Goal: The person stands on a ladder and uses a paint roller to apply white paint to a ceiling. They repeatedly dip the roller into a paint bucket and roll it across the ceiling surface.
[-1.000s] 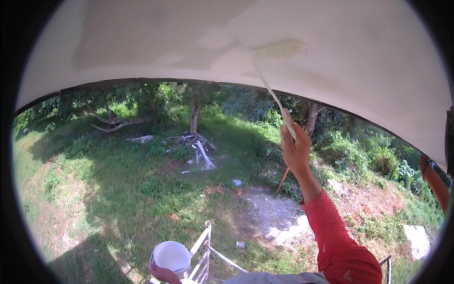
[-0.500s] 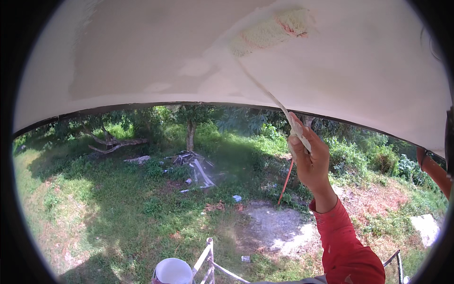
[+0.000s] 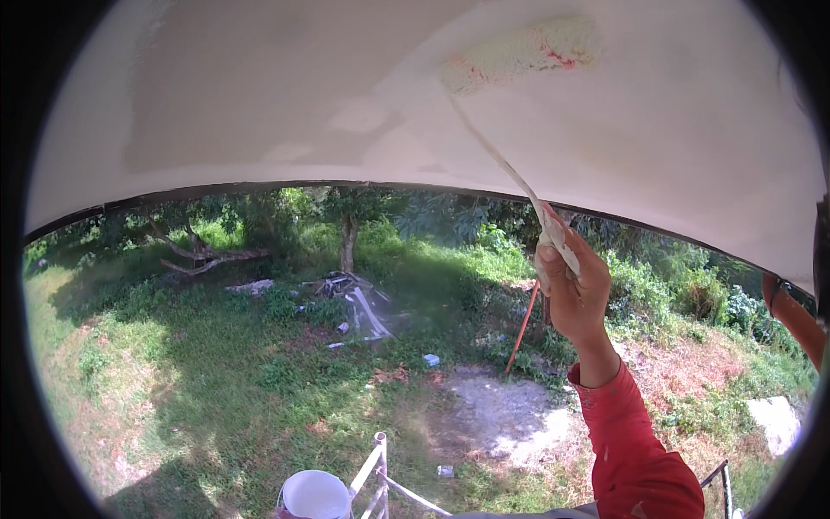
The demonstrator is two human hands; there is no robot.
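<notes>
My right hand (image 3: pixel 575 290) is closed round the handle of a paint roller, below and right of its cream, paint-covered head (image 3: pixel 519 56). The roller head lies against or very near the pale underside (image 3: pixel 259 104) above me, which has darker patches. My left hand (image 3: pixel 283 512) shows only as a sliver at the lower edge, on the side of a white bucket (image 3: pixel 316 493); most of it is out of view.
Scaffold rails (image 3: pixel 380 458) stand beside the bucket. A dark edge borders the overhead panel. Another person's forearm (image 3: pixel 795 324) is at the far right. Below are grass, trees, a pile of scrap boards (image 3: pixel 367 316) and a leaning orange pole (image 3: pixel 523 329).
Since a second ago my right hand has moved right, and the roller head has come up and appears larger. My view has tilted up, leaving the bucket and left hand lower in frame.
</notes>
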